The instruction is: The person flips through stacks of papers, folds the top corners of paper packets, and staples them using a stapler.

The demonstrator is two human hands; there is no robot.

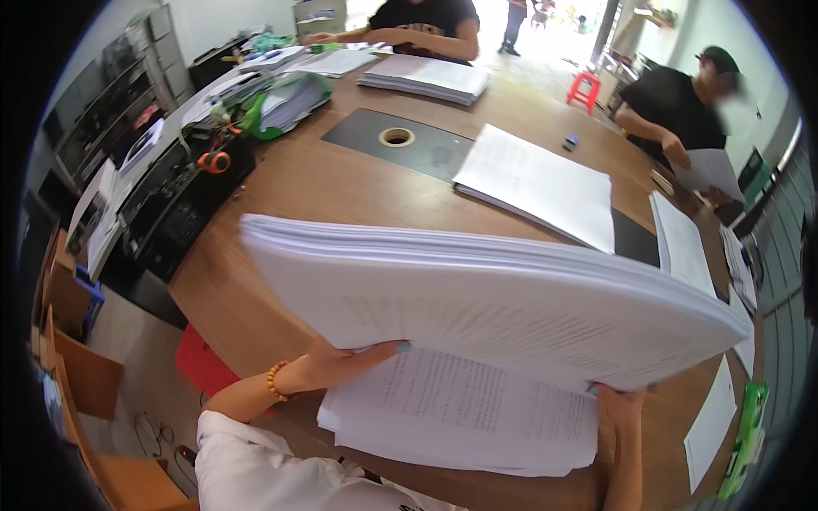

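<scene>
A thick stack of printed paper [477,298] is held up in front of me, tilted, with its layered edges at the top. My left hand [349,362] grips its lower left part, thumb on the near printed side and the other fingers hidden behind. At the lower right, my right hand [618,400] holds the same stack, its thumb on the near face. Below the raised stack a second pile of printed sheets [460,417] lies on the table at my front edge, its sheets slightly uneven.
On the wooden table [281,179] lie more paper stacks, one at centre right [541,183] and one at the back [426,77]. A green bag of papers [290,106] and orange-handled scissors [213,162] are at left. A co-worker [682,111] holds paper at right; another person [426,30] is at the back.
</scene>
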